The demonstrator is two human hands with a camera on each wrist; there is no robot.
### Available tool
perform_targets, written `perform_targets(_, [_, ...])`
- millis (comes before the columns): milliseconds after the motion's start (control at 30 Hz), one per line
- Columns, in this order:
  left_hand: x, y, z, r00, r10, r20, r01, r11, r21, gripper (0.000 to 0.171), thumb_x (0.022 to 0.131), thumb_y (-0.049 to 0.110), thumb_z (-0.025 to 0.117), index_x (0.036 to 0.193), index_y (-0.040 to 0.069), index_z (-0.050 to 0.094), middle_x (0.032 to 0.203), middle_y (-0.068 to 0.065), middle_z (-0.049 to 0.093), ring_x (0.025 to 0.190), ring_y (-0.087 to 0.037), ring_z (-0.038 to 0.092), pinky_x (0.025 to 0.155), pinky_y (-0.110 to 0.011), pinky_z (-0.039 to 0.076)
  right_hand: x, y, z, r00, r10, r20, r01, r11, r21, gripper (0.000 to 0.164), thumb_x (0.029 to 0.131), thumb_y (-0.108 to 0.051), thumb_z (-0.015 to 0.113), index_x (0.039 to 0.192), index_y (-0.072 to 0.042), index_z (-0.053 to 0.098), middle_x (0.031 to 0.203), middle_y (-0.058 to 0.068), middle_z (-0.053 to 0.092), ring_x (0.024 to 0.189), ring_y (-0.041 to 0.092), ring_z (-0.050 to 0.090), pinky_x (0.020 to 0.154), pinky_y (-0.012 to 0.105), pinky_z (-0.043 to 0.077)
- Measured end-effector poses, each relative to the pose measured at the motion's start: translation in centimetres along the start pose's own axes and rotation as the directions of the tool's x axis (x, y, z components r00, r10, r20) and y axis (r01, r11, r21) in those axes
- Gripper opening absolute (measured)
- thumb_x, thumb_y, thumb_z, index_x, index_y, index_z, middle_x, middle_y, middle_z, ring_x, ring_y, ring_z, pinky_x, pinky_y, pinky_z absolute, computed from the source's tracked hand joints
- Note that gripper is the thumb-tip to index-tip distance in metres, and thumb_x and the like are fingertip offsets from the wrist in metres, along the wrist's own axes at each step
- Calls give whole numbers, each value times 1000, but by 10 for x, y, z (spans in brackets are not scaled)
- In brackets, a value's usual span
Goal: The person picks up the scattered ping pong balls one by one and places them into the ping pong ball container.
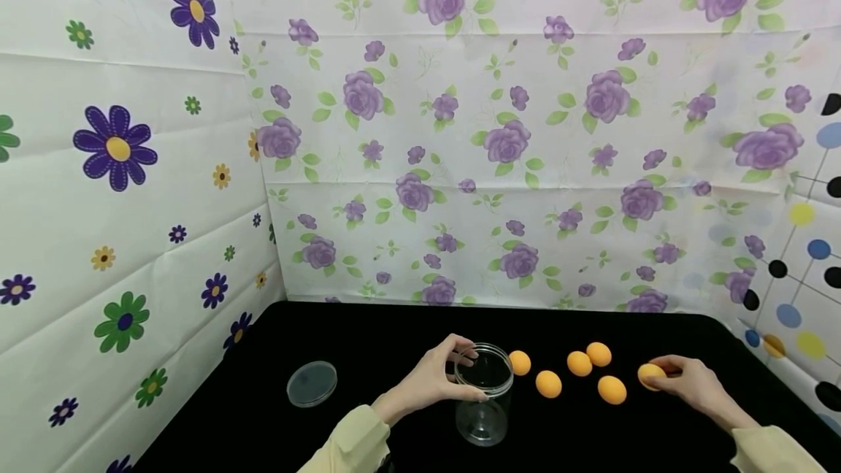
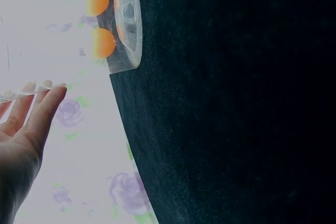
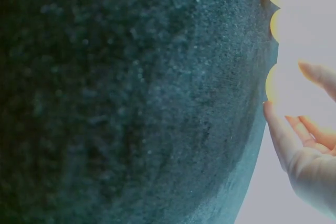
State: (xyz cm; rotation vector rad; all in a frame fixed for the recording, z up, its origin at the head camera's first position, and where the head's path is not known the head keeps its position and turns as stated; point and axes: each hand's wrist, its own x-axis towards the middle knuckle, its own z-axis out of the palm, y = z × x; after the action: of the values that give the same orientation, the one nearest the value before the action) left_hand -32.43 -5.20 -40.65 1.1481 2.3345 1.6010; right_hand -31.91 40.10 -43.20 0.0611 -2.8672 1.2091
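A clear jar (image 1: 482, 425) with an open mouth stands upright on the black tabletop, and the dark surface shows through it. My left hand (image 1: 434, 378) grips it near the rim, thumb in front and fingers at the far side. In the left wrist view the jar's base (image 2: 131, 22) shows, with the left hand (image 2: 29, 135) at the rim end. At the right, my right hand (image 1: 693, 384) pinches an orange ping-pong ball (image 1: 650, 377) between thumb and fingers. Glare washes out much of the right hand (image 3: 310, 161) and the balls in the right wrist view.
Several loose orange balls (image 1: 548, 384) lie between the jar and the right hand. A clear round lid (image 1: 312, 384) lies flat at the left. Behind the black tabletop (image 1: 394, 327) hangs a flowered cloth (image 1: 447, 166), with patterned cloths at both sides.
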Motion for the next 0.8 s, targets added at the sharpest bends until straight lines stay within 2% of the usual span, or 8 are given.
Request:
perform_targets(300, [0, -1, 0, 1000, -7, 8, 7, 1000, -3, 61, 74, 29, 76, 123, 11, 44, 115, 1, 51, 101, -16, 50, 73, -29, 48, -1, -4, -1, 1000, -27, 3, 27, 999, 30, 53, 80, -31, 69, 111, 11, 55, 98, 17, 60, 82, 24, 60, 66, 36, 49])
perform_targets(533, [1, 1, -1, 1000, -1, 15, 2, 1000, -6, 58, 75, 22, 76, 123, 10, 44, 115, -4, 51, 102, -22, 51, 72, -27, 47, -2, -15, 2, 999, -50, 1, 50, 996, 67, 52, 81, -28, 69, 113, 11, 55, 97, 17, 61, 82, 24, 60, 67, 37, 49])
perform_targets(800, [-4, 26, -4, 999, 11, 45, -9, 999, -37, 56, 77, 11, 73, 123, 0, 43, 117, -19, 49, 103, -35, 49, 72, -28, 48, 0, -26, 5, 997, -78, -10, 78, 993, 88, 52, 81, -28, 69, 114, 9, 55, 100, 17, 61, 84, 24, 61, 67, 37, 49])
